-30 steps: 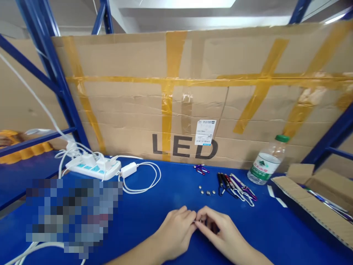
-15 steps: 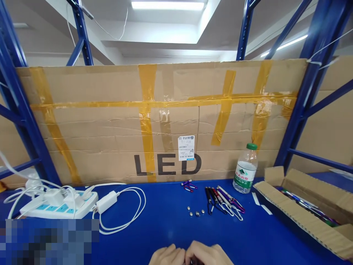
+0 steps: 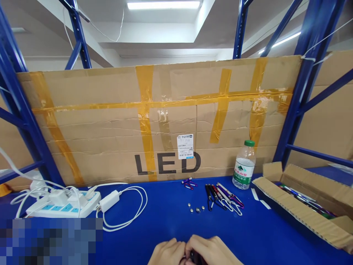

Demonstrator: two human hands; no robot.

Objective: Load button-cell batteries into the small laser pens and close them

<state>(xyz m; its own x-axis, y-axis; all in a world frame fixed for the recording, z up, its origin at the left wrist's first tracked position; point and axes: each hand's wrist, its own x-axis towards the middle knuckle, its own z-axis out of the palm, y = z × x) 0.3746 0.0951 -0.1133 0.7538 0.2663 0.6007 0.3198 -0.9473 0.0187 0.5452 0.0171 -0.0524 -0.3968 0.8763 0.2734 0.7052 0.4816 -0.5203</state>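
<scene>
Down at the bottom edge of the head view, both hands come together on the blue tabletop (image 3: 261,235). The left hand (image 3: 165,254) is curled, knuckles up, fingertips pressed in toward the right hand (image 3: 212,252). The right hand is curled as well, its fingers closed over a small dark piece (image 3: 194,258) that peeks out right where the two hands meet. The frame cuts off most of that piece, so what it is stays unclear, and I cannot tell whether the left hand actually grips it or only touches it.

Just beyond the hands, four little button cells (image 3: 196,209) lie loose in a short row. To their right sits a fanned bunch of keychain lights (image 3: 223,197), black, red and purple, clips pointing toward the person. A small purple clip part (image 3: 189,183) lies behind the cells, close to the big taped cardboard sheet (image 3: 165,121) marked LED.

Further right, a water bottle (image 3: 244,165) with a green cap stands upright against the cardboard. Beside it an open cardboard box (image 3: 300,217) holds more of the lights. Far left, a power strip (image 3: 63,206) carries several plugs, with a white charger (image 3: 109,200) and its looped cable (image 3: 129,217) next to it.
</scene>
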